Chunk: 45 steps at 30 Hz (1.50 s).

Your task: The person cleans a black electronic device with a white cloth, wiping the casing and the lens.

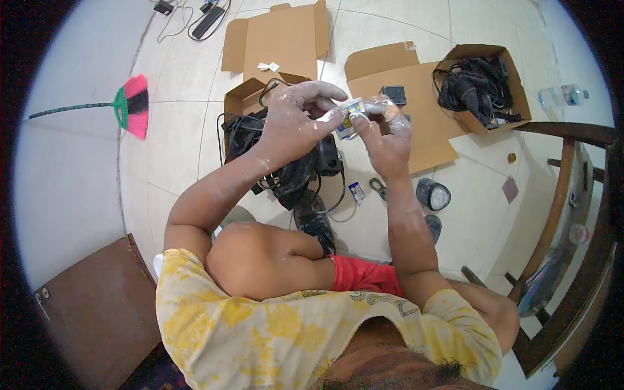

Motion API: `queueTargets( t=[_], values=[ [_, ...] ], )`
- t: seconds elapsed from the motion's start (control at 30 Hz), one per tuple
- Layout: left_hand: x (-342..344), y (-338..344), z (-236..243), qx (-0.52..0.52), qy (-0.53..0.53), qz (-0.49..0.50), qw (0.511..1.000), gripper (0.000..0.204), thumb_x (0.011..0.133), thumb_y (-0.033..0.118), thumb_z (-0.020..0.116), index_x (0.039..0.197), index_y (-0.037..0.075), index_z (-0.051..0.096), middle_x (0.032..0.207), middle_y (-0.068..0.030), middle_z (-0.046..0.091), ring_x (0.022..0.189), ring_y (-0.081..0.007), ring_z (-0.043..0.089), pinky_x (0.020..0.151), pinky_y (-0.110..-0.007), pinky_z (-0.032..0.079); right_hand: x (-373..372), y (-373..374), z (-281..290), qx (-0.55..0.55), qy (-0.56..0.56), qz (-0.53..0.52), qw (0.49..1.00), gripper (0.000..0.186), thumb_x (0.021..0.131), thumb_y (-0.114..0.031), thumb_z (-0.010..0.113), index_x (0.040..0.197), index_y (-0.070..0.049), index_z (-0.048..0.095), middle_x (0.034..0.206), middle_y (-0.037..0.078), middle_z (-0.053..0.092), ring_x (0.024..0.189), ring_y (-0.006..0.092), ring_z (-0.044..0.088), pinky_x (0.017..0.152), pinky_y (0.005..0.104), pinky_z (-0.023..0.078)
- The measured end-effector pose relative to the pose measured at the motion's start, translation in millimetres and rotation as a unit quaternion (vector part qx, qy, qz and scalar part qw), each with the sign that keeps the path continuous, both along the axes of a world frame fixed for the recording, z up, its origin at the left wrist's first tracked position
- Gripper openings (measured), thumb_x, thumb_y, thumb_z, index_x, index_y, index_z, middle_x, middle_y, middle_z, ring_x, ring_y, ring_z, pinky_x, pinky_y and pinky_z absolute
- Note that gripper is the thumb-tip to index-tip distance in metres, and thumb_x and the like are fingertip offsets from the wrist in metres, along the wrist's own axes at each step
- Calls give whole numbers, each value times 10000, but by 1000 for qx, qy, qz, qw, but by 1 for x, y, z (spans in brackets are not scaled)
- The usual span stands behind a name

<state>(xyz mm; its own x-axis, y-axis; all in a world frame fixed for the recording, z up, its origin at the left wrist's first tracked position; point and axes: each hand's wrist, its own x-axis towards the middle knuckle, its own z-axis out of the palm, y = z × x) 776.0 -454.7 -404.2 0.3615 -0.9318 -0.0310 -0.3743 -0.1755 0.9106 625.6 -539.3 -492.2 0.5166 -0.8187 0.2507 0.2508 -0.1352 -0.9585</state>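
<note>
Up in front of me, both hands hold a small blue, yellow and white packet (351, 117). My left hand (292, 120), coated in whitish powder, pinches its left edge between thumb and fingers. At its other edge, the thumb and fingers of my right hand (390, 140) close on it, also dusted white. Below them an open cardboard box (242, 97) holds black cables and adapters (246, 133). A second small blue and white packet (356, 193) lies on the tiles, beside a dark coiled cord (378, 188).
At the right, another cardboard box (481, 127) is full of black cables (471, 91). Also on the floor are a round dark jar (433, 194), a plastic bottle (564, 95) and a pink broom (135, 107). A wooden frame (552, 195) stands at the right edge.
</note>
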Motion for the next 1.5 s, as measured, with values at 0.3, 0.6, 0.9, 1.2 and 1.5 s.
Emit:
queueTargets(
  t=[0.3,0.6,0.9,1.2,1.5],
  values=[
    [1,3,-12,4,375,24,927,125,916,118,615,1020,54,643,991,-46,661,943,-136,628,876,-303,488,-8,1,31,-292,57,-104,949,139,725,-60,798,824,-64,701,813,74,643,733,258,615,655,354,497],
    [-14,12,-2,14,584,-4,811,148,952,212,585,1055,107,588,1042,-25,622,1021,-160,592,932,-365,448,-19,3,41,-449,8,-152,881,285,672,-14,827,904,-159,745,918,-8,652,823,221,596,691,363,508],
    [16,-1,5,-103,554,52,824,154,976,196,566,1079,82,570,1007,-37,607,982,-161,571,918,-331,444,-27,10,51,-466,-13,-150,872,289,632,-62,854,859,-186,725,908,-49,635,827,194,563,704,359,501],
    [17,11,28,-189,-260,-106,941,442,780,-104,547,1148,111,665,831,-100,599,713,-231,600,629,-322,494,-26,-5,53,-480,-3,-123,868,291,614,-117,848,878,-182,743,886,-37,662,834,190,588,746,370,502],
    [10,8,11,-165,-145,-155,963,267,813,-36,597,1022,83,712,865,-67,574,765,-199,600,678,-300,484,-19,-6,58,-263,11,-28,964,147,724,-27,807,843,-24,721,867,87,661,790,215,666,663,301,542]
  ],
)
